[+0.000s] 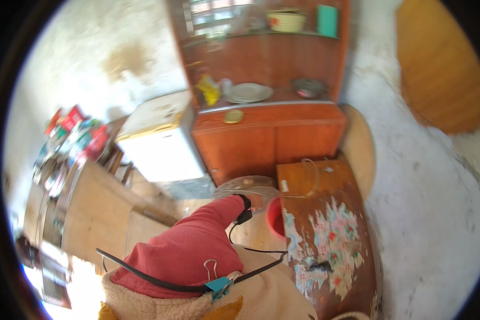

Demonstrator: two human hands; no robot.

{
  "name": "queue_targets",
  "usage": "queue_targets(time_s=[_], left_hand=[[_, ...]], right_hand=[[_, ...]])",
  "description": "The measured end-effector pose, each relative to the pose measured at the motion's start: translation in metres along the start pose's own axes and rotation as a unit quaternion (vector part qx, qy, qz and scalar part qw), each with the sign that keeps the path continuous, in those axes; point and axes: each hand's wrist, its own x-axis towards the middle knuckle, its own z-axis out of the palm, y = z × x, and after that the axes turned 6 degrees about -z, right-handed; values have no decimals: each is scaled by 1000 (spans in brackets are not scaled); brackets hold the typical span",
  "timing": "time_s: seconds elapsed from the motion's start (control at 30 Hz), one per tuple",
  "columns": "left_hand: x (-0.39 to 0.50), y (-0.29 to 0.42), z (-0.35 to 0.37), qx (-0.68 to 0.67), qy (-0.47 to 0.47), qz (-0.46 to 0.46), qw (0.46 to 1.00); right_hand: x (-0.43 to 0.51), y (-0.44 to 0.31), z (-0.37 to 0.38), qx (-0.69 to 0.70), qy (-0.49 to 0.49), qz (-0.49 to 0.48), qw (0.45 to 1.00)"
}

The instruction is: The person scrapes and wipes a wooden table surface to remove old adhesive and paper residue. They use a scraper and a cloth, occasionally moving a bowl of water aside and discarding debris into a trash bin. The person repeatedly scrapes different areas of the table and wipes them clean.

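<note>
My left arm in a red sleeve reaches forward from my beige fleece vest [264,276]. A black strapped device [245,210] sits on its wrist. My left hand [257,201] is small and blurred, beside a round grey, see-through thing [246,183] that may be a fan guard. Its fingers are mostly hidden, so I cannot tell whether it grips this. Just right of the hand stands a red plastic bucket [276,220], partly covered by the table edge. A pale cord [317,176] lies over the wooden table [344,180] towards the hand. My right hand is out of view.
Ahead stands a red-brown cabinet [236,148] with plates [248,93] and a pot [286,21] on its shelves. A white box-shaped appliance [164,154] is left of it. Wooden furniture [92,208] and a heap of items [82,134] lie left. Round boards [358,148] lean right.
</note>
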Motion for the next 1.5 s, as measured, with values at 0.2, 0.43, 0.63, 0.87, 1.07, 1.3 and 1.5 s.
queue_targets(time_s=[0.2, 0.43, 0.63, 0.87, 1.07, 1.3, 1.5], left_hand=[[-119, -182, -6, -7, 57, -147, 987], [-198, -276, 42, -47, 44, -262, 963], [-202, -308, 66, -214, 78, -285, 931], [-217, -398, 93, -339, 101, -278, 893], [-252, -426, 101, -379, 111, -306, 866], [-336, -439, 121, -481, 170, -285, 811], [-392, -525, 257, -474, 258, -339, 771]], right_hand=[[62, -35, 128, -105, -245, -43, 963], [41, -48, 278, -186, -448, -61, 872], [-10, -53, 372, -245, -546, -83, 797], [-67, -61, 438, -288, -596, -107, 742], [-113, -56, 481, -308, -625, -125, 706], [-177, -35, 546, -329, -704, -144, 613], [-238, -9, 604, -341, -783, -170, 491]])
